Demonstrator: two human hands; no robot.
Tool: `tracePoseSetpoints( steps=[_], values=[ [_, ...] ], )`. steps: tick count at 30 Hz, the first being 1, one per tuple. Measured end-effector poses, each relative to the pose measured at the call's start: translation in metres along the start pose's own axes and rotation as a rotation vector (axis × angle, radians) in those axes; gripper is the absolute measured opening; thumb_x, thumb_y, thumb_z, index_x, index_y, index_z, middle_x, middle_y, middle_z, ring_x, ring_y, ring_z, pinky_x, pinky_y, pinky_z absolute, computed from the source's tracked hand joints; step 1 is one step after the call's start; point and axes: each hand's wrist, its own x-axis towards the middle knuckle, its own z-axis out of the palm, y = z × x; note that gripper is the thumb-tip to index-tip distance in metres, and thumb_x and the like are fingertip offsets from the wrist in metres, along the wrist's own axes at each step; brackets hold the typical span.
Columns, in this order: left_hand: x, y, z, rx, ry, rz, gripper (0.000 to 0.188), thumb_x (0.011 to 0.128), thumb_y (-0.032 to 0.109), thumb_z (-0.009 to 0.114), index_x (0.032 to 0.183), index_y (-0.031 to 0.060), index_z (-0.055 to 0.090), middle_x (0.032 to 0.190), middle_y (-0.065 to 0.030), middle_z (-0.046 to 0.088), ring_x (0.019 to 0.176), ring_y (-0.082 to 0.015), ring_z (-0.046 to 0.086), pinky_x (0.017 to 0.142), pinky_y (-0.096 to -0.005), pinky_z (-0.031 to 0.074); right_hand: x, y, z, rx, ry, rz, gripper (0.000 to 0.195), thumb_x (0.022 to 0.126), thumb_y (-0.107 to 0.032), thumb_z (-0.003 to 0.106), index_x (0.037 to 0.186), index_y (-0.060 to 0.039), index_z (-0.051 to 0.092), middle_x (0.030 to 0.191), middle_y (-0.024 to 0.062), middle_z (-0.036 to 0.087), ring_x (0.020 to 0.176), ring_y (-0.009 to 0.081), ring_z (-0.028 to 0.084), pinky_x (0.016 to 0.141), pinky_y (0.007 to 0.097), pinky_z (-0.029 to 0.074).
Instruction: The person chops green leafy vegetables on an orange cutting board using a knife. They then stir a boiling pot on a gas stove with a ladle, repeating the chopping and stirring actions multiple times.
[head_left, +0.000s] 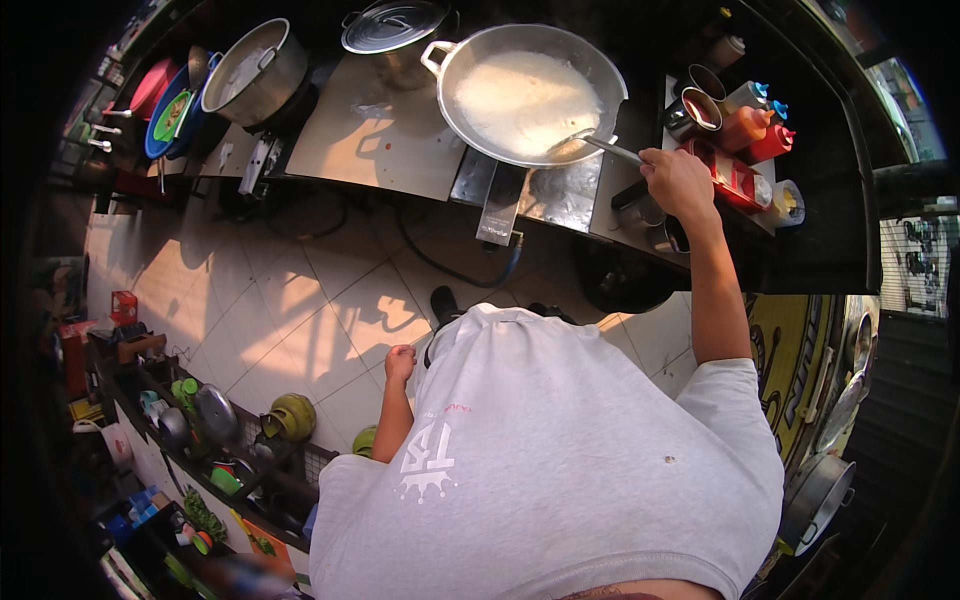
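Observation:
My right hand (679, 182) grips the handle of a metal ladle (611, 148). The ladle's head rests in pale, frothy liquid (525, 97) near the right side of a large aluminium wok (451, 116). Below the wok, the front of a gas stove (499, 206) sticks out past the counter edge. By my side, apart from the counter, hangs my left hand (400, 361). Its fingers look loosely curled, and whether they enclose anything is too small to tell.
Squeeze bottles (769, 142) and a red container (731, 176) stand right of the wok. Leftward are a lidded pot (397, 26), a deep aluminium pot (255, 75) and a blue basin (159, 124). A gas hose (457, 276) loops below. Behind are shelves and a green gas cylinder (292, 416).

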Motion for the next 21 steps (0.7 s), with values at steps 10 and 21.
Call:
tracePoseSetpoints(
  steps=[10, 21],
  values=[
    [-0.013, -0.047, -0.022, -0.085, 0.034, -0.123, 0.014, 0.085, 0.015, 0.066, 0.095, 0.0051, 0.068, 0.083, -0.0055, 0.069, 0.068, -0.0166, 0.064, 0.055, -0.0297, 0.051, 0.079, 0.007, 0.153, -0.015, 0.086, 0.133, 0.019, 0.092, -0.018, 0.049, 0.098, -0.0083, 0.064, 0.083, 0.022, 0.07, 0.082, 0.0429, 0.069, 0.071, 0.0535, 0.054],
    [0.019, -0.147, 0.003, -0.292, 0.086, -0.074, 0.027, 0.082, 0.02, 0.073, 0.102, 0.0015, 0.072, 0.092, -0.01, 0.075, 0.082, -0.0181, 0.068, 0.076, -0.032, 0.053, 0.137, -0.088, 0.203, 0.459, 0.015, 0.258, 0.022, 0.091, -0.019, 0.05, 0.103, -0.005, 0.06, 0.095, 0.0309, 0.068, 0.094, 0.0487, 0.065, 0.086, 0.0556, 0.05]
  ],
)
